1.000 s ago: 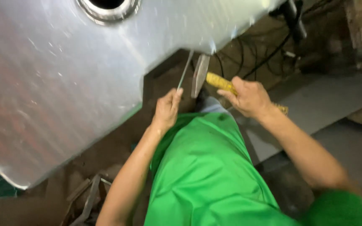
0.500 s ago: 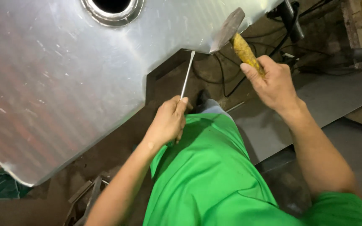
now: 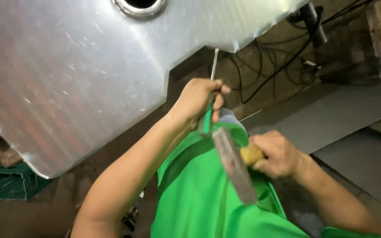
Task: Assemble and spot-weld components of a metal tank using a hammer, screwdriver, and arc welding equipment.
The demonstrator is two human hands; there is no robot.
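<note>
One thin metal rod [image 3: 214, 66], a punch or chisel of some sort, stands nearly upright, its long axis running from the hand below up to the lower edge of the big sheet-metal panel [image 3: 67, 79]. Its tip points up and sits right at that edge, under a small notch; whether it actually touches the metal I cannot tell. The lower part of the rod, where it looks green, is hidden in the left hand [image 3: 197, 99], whose fingers are curled tight around it, the thumb folded over on the near side.

Just below and to the right of the rod is one hammer [image 3: 234, 163], blurred. Its grey head lies slantwise, the long axis running from upper left to lower right, over the green garment [image 3: 199, 198] the person wears. The hammer's yellowish wooden handle points right into the right hand [image 3: 276, 154], fingers clenched around it.

The panel fills the upper left, shiny and scratched, with one round flanged hole [image 3: 141, 5] at the top edge, well apart from the rod's tip. To the right of the rod, a tangle of black cables [image 3: 283, 61] hangs against a dirty wall. Below the panel's left corner sits one green crate [image 3: 5, 183] on the floor.
</note>
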